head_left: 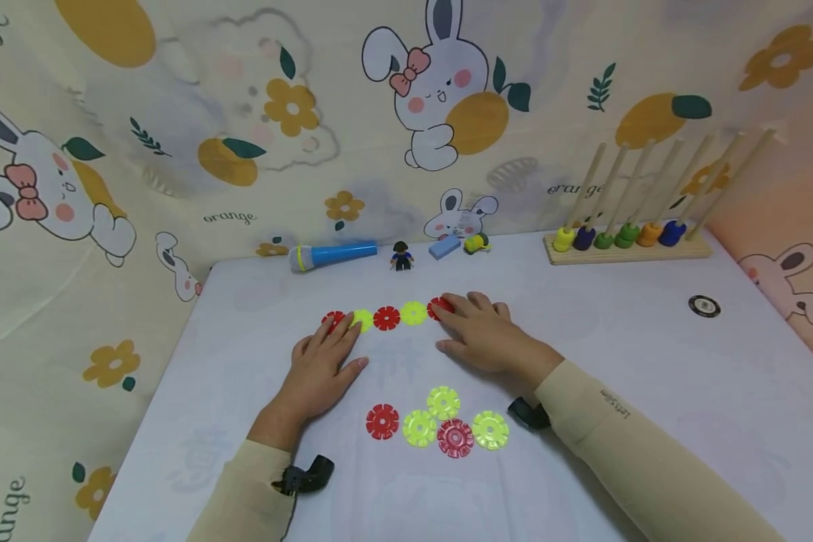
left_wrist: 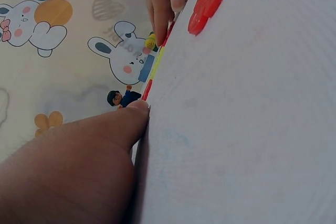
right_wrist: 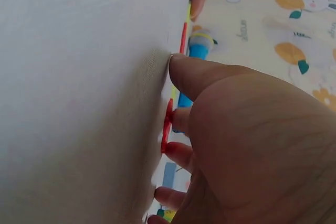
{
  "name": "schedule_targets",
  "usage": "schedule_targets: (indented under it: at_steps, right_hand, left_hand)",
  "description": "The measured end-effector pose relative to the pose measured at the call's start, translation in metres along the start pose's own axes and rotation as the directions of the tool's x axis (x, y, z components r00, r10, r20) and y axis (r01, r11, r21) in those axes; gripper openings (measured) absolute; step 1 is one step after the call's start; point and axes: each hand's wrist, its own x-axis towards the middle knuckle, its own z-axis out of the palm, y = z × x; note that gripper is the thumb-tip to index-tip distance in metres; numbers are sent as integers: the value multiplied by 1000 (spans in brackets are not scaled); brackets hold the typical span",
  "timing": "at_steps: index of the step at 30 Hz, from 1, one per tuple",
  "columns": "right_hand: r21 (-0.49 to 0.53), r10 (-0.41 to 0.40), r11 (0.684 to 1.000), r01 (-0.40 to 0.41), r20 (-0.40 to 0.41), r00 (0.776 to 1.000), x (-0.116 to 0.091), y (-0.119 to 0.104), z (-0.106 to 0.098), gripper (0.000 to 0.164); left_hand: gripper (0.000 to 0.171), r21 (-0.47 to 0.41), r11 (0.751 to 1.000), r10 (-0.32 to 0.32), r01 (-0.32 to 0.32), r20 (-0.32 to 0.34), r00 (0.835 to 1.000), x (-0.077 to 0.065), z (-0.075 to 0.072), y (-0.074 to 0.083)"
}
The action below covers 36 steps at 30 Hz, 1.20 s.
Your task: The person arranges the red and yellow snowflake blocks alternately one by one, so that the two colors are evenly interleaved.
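Note:
A row of flat, notched plastic discs, red and yellow-green by turns, crosses the table, with a red disc (head_left: 387, 318) in its middle and a yellow-green disc (head_left: 414, 313) to the right of that. My left hand (head_left: 321, 370) lies over the row's left end, fingertips touching the red disc and the yellow-green one there. At the right end, fingertips of my right hand (head_left: 481, 331) press on a red disc (right_wrist: 167, 127); its fingers are spread. Nearer me lies a loose group: a red disc (head_left: 382, 421), a darker red disc (head_left: 455, 438) and several yellow-green discs (head_left: 491, 430).
Along the back stand a blue toy microphone (head_left: 335, 254), a small figure (head_left: 401, 257), a blue block (head_left: 444, 247) and a yellow-green toy (head_left: 476, 243). A wooden peg rack (head_left: 626, 252) with coloured beads is at the back right. A black-and-white chip (head_left: 704, 306) lies right.

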Motion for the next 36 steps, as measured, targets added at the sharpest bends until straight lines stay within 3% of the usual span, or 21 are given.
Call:
schedule_targets:
  at_steps: [4,6,8,10,12,17,20,22,28,30,32,36]
  right_hand:
    - [69,3,998,1,-50,999,-2,0,-1,74]
    - [175,28,984,-11,-94,995,-4,0,-3,75]
    - [324,52,946,-5,-136,989,-8,1,-4,74]
    - [493,66,870,24,-165,984,-13,1,-7,72]
    - [634,48,769,78,-178,983,-19,-3,-12,67]
    - [833,-64,519,190,-184,981,-29,-16,-15,47]
    - [869,-125,446,214,-176,976,-34,-26,-11,45]
    - [873,-162,439,211,-154,975,-40,-34,-8,48]
    - [841,-224,511,177,-68,972,-56,-38,4,63]
    - [818,-207,556,145,-32,978,-60,-34,8,68]
    - [768,-196,628,125,0,981,-63,-29,10,70]
    - [632,-209,763,140,35,977,-66,-22,16,57]
  left_hand:
    - [73,-7,1000,1,-1,-1,1000,0,-1,0]
    - [73,-12,1000,8,-8,-6,1000,0,-2,1]
    - [73,-15,1000,15,-15,-10,1000,0,-2,1]
    - [72,-18,1000,18,-19,-12,1000,1,-2,1]
    - [72,-16,1000,15,-15,-10,1000,1,-3,1]
    - [73,-16,1000,2,-2,-5,1000,0,-3,1]
    - [73,-14,1000,2,-2,-9,1000,0,-2,0]
    - [74,-11,1000,0,-1,-11,1000,0,-2,1]
    - [74,-11,1000,1,-1,-15,1000,2,0,2]
    - [74,-11,1000,2,-3,-16,1000,3,0,1]
    - [74,-10,1000,1,-1,-13,1000,2,0,1]
    - [74,-21,1000,-4,4,-5,1000,0,-1,0]
